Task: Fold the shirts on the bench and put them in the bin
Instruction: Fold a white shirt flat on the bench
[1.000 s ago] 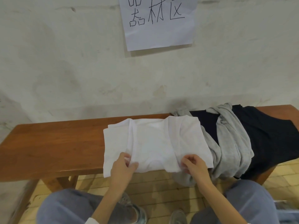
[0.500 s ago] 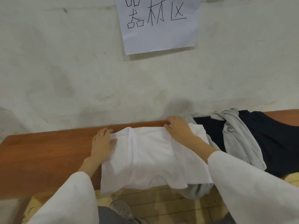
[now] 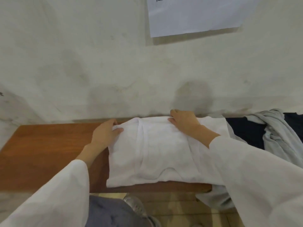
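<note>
A white shirt [image 3: 157, 149] lies partly folded on the wooden bench [image 3: 49, 153], its near edge resting at the bench's front. My left hand [image 3: 105, 133] pinches the shirt's far left corner. My right hand [image 3: 183, 122] grips the far edge near the middle, by the wall. Right of the white shirt lie a grey shirt [image 3: 277, 133] and a dark navy shirt [image 3: 246, 131], bunched together. No bin is in view.
The bench stands against a pale wall with a paper sign [image 3: 193, 15] taped above. Part of the grey shirt hangs over the bench's front edge [image 3: 211, 200]. My knees and a shoe [image 3: 134, 205] are below the bench front.
Both hands went from the shirt's near hem to its far edge and now grip it there. The view has tilted closer, and the shirt's near edge now lies on the bench.
</note>
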A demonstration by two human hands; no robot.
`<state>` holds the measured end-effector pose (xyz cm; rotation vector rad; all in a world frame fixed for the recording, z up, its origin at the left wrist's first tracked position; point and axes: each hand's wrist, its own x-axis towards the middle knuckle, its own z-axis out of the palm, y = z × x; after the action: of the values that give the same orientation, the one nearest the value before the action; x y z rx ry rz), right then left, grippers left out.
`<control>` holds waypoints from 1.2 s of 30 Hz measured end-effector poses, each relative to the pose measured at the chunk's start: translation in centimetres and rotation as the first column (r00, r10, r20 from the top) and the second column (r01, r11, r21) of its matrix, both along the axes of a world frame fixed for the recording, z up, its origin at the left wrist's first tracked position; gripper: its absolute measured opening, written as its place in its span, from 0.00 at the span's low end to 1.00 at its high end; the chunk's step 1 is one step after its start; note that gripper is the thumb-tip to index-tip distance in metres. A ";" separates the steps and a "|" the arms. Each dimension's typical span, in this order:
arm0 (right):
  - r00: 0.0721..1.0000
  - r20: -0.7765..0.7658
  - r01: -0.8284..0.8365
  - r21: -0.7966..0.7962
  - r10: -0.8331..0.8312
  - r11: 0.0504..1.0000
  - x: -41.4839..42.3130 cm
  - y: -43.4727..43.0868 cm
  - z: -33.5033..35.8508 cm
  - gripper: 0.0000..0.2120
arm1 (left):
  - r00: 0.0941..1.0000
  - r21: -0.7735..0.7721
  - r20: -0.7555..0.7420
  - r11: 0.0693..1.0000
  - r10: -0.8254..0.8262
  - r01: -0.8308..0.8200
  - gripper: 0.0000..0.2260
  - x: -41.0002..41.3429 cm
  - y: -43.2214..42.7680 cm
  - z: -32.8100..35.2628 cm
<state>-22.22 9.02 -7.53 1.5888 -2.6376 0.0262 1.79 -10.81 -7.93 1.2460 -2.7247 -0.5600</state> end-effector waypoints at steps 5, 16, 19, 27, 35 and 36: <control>0.999 0.037 0.002 -0.196 0.005 0.981 1.9 1.1 -0.4 0.11 | 0.950 0.029 -0.204 0.971 0.236 -0.236 0.08 1.8 2.7 -0.6; 0.941 0.331 -0.058 -0.062 0.075 0.996 7.7 0.3 1.2 0.20 | 0.909 -0.095 -0.341 0.953 0.240 -0.288 0.05 0.3 1.4 0.5; 0.953 0.302 0.063 -0.092 -0.033 0.994 6.3 2.8 1.1 0.21 | 0.927 -0.016 -0.255 0.958 0.273 -0.287 0.09 0.3 1.4 -0.5; 0.988 -0.019 0.148 -0.101 -0.150 0.984 2.1 13.7 0.7 0.21 | 0.986 -0.284 -0.054 0.949 -0.156 0.134 0.20 1.3 12.5 -2.5; 0.998 0.064 0.006 0.241 -0.023 0.970 0.2 17.7 -0.8 0.48 | 0.995 -0.142 0.019 0.985 -0.096 0.097 0.39 3.9 13.8 -3.6; 0.996 0.087 0.010 0.227 -0.031 0.974 0.3 17.6 -0.2 0.49 | 0.991 -0.166 0.061 0.978 -0.121 0.130 0.42 4.1 13.5 -3.5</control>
<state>-21.88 26.62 -7.71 1.6614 -2.8136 -0.2174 5.91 2.65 -11.39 1.0683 -2.8378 -0.3028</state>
